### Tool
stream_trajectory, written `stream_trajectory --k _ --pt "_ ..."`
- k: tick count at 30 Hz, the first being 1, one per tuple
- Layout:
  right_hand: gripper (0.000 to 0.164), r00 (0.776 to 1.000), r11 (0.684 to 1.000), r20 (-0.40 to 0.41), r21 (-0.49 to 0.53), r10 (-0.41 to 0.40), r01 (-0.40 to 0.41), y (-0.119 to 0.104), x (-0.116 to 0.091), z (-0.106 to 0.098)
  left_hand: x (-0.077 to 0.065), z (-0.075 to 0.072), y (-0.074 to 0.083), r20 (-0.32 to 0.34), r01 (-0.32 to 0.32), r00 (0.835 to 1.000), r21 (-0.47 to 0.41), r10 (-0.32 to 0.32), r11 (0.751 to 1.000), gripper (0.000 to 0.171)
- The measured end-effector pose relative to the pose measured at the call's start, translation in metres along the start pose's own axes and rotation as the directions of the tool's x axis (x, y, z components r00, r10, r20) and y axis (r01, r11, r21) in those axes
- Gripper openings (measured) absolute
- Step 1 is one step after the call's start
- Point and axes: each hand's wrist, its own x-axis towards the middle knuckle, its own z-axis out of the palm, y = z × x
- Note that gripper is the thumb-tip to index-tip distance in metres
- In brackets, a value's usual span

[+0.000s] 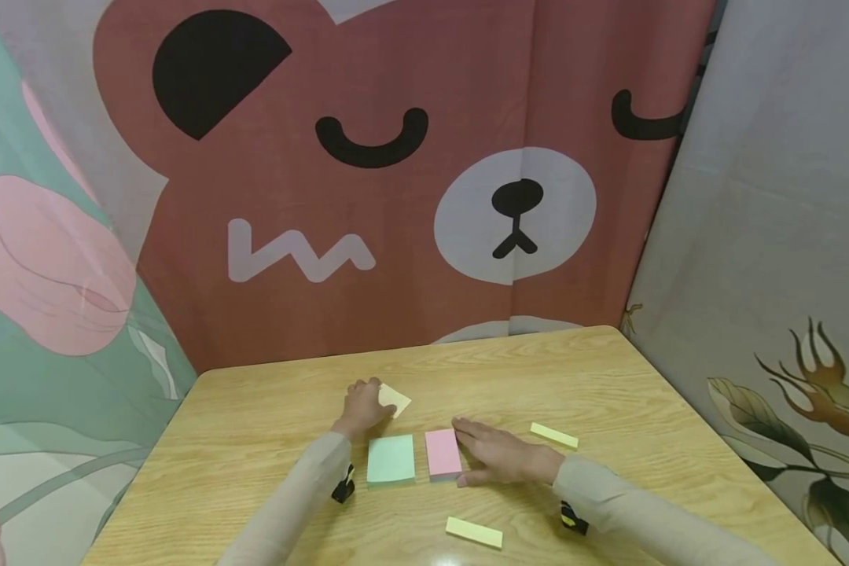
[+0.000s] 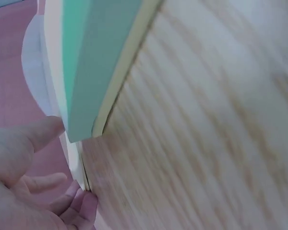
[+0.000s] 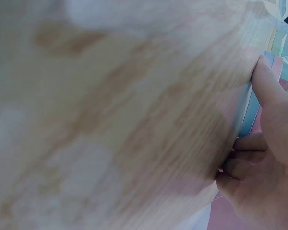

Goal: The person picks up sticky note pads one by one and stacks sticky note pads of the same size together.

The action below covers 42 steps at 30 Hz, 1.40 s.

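tabletop point(image 1: 255, 424): left hand point(image 1: 363, 409) grips cream pad point(image 1: 394, 398), right hand point(image 1: 504, 454) outstretched.

Left arm point(image 1: 293, 499) extended forward, left grip point(image 1: 363, 406) pinching; right arm point(image 1: 644, 511) angled inward, right grip point(image 1: 504, 454) spread

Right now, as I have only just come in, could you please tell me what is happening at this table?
A person is handling sticky-note pads. The left hand holds the pale yellow pad on the table, beyond the green pad. The right hand is at the right side of the pink pad, its fingers reaching the edge. The green and pink pads lie side by side, slightly apart, and two narrow yellow strips lie separately.
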Motion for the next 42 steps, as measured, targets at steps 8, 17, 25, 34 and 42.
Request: stream_trajectory --k 8,17,25,34,42 --pt "0.085 1.0 1.0 -0.006 0.0 -0.001 0.001 -0.0015 -0.0005 -0.002 -0.0018 -0.0068 0.0005 0.05 0.08 0.996 -0.039 -0.078 0.996 0.052" --pt "0.085 1.0 1.0 0.0 0.014 -0.002 0.002 -0.0022 -0.001 -0.002 -0.0048 -0.0073 0.0007 0.011 0.055 0.999 -0.154 -0.053 0.987 0.05" --pt "0.086 1.0 1.0 -0.006 0.009 -0.004 0.004 -0.002 -0.0007 -0.0014 -0.0041 -0.0061 -0.0012 -0.022 0.0 1.0 -0.159 -0.004 0.987 0.048" --pt "0.085 1.0 1.0 -0.008 -0.005 -0.009 0.009 -0.0006 -0.0002 0.0002 -0.0019 -0.0063 -0.0022 -0.14 -0.067 0.989 -0.214 0.037 0.974 0.033" --pt "0.087 1.0 1.0 -0.005 -0.008 -0.013 0.013 0.0018 -0.0004 0.0025 -0.0049 -0.0107 -0.0005 -0.164 -0.069 0.986 -0.297 0.02 0.952 0.029"
